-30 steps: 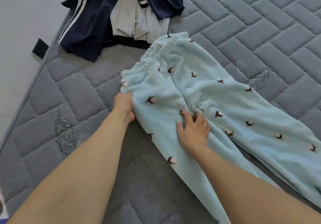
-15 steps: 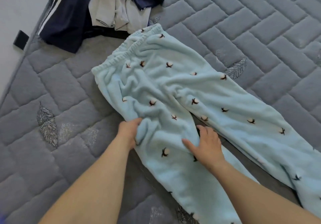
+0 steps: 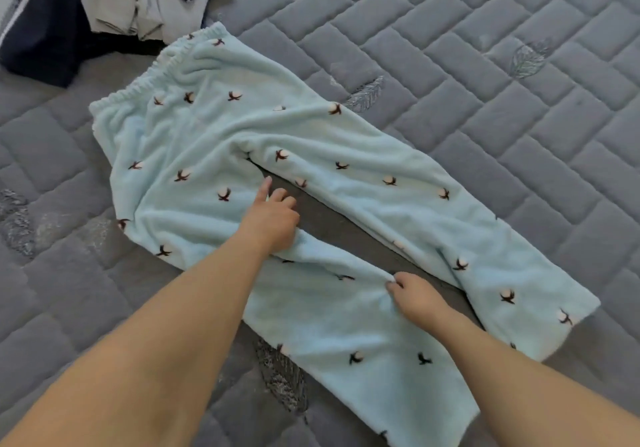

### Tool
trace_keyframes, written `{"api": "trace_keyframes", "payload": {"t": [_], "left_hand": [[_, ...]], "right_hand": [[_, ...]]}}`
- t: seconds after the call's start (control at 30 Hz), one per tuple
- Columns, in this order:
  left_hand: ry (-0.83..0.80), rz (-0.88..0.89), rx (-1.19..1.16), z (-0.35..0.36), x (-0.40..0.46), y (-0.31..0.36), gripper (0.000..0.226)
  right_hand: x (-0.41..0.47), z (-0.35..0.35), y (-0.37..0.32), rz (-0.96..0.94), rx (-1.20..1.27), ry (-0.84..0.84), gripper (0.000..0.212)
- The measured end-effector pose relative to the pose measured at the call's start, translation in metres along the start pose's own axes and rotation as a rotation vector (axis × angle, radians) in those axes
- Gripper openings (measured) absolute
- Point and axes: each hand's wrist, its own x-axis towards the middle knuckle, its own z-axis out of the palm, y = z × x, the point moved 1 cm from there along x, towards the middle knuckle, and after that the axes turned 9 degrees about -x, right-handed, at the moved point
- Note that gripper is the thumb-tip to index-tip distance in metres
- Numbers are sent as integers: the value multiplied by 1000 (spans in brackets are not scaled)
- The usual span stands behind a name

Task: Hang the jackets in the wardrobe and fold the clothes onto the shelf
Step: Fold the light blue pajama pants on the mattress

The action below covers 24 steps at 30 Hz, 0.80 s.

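Fleece pants [image 3: 214,127] lie flat on the quilted bed [image 3: 485,65], waistband at 11 o'clock, legs running toward 5. The near leg's inner edge sits right under both hands: left hand [image 3: 270,218] rests there with fingers loosely apart, right hand [image 3: 415,297] pinches the plush fabric. Folding that leg toward 2 o'clock looks likely.

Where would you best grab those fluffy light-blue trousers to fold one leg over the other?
Probably by the inner edge of the near leg, coming from the gap between the legs. The trousers lie flat on the mattress with the legs spread in a V, so that edge is free. The right hand already pinches it lower down; the left hand rests near the crotch.
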Motion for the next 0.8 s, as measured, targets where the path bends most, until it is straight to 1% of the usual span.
{"api": "trace_keyframes", "payload": {"t": [0.03, 0.07, 0.1, 0.13, 0.17, 0.2, 0.23, 0.27, 0.3, 0.33, 0.4, 0.43, 0.5, 0.53, 0.57, 0.6, 0.63, 0.67, 0.7, 0.73, 0.77, 0.8], "left_hand": [[27, 6, 13, -7, 3, 2, 25], [91, 14, -25, -16, 4, 4, 19], [173, 19, -72, -24, 5, 6, 12], [253, 27, -102, -28, 5, 8, 9], [294, 48, -113, -29, 3, 13, 14], [277, 91, -104, -25, -1, 15, 23], [200, 160, -61, -21, -5, 20, 33], [100, 219, 19, -16, -10, 26, 43], [8, 240, 107, -11, -14, 32, 50], [-41, 234, 182, -6, -17, 36, 53], [-14, 181, 246, 1, -18, 42, 50], [8, 155, 253, 2, -17, 44, 46], [29, 156, 245, 1, -13, 48, 35], [18, 169, 209, 0, -11, 49, 29], [-2, 178, 133, -2, -12, 48, 24], [-33, 167, 7, -5, -13, 45, 19], [-73, 123, -129, -9, -14, 38, 17], [-130, 56, -217, -15, -16, 30, 19], [-193, -6, -245, -22, -18, 22, 25], [-255, -56, -213, -29, -18, 15, 32], [-289, -83, -133, -36, -17, 11, 35], [-281, -84, -21, -40, -15, 11, 34]], "right_hand": [[-2, 0, 8, 10, 90, -46, 30], [-5, -1, 14, 22, 149, -89, 31], [-7, -1, 19, 26, 146, -87, 33], [-9, -3, 24, 32, 76, -13, 35], [-14, -4, 30, 52, -17, 136, 35], [-18, -4, 33, 66, -94, 298, 34], [-24, -3, 35, 54, -145, 435, 35], [-30, -1, 38, 16, -231, 508, 38], [-35, 5, 41, -49, -359, 496, 43], [-37, 13, 42, -105, -489, 431, 49], [-40, 28, 44, -159, -657, 281, 53], [-39, 32, 44, -146, -703, 256, 50], [-38, 34, 39, -162, -749, 304, 33], [-37, 33, 36, -183, -732, 319, 26], [-38, 33, 34, -206, -675, 318, 19], [-38, 31, 34, -211, -504, 293, 10], [-39, 27, 37, -195, -254, 216, 4], [-40, 23, 41, -149, 21, 89, 10], [-42, 19, 45, -102, 267, -40, 12], [-43, 15, 49, -52, 426, -149, 11], [-44, 10, 53, 0, 507, -230, 11], [-45, 6, 57, 37, 540, -259, 14]]}}
